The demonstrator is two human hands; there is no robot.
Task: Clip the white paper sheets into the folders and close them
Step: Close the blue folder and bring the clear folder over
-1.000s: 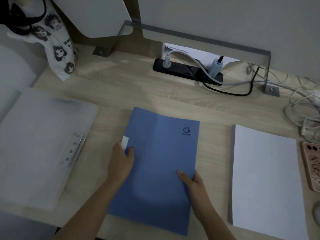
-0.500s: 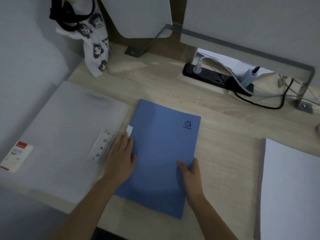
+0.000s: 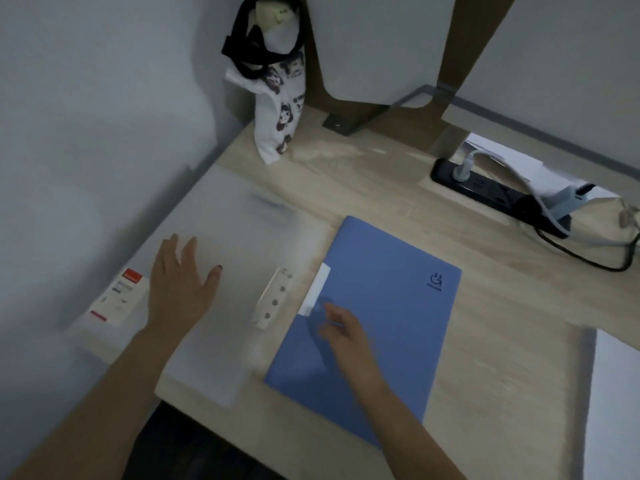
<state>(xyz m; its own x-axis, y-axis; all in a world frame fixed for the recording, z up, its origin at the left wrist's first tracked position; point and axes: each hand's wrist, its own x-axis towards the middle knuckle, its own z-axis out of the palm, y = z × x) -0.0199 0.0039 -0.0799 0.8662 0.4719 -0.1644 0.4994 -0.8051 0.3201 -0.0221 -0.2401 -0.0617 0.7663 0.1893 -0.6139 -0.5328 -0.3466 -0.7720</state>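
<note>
A closed blue folder (image 3: 388, 317) lies flat in the middle of the desk, with a white label tab (image 3: 316, 293) on its left edge. Left of it lies a translucent white folder (image 3: 235, 268) with a metal clip (image 3: 272, 296) near its right edge and a red-and-white sticker (image 3: 116, 296) at its left edge. My left hand (image 3: 178, 284) is spread open over the translucent folder. My right hand (image 3: 341, 336), blurred, hovers over the blue folder's left part with loose fingers and holds nothing. A stack of white paper sheets (image 3: 613, 403) lies at the right edge.
A white tote bag with cartoon faces (image 3: 277, 98) hangs at the back left corner. A black power strip (image 3: 498, 195) with plugs and cables lies at the back right. The wall runs along the desk's left side. The desk's front edge is near my arms.
My left hand has left the blue folder and moved left onto the translucent folder. My right hand has shifted left across the blue folder. The view has swung left.
</note>
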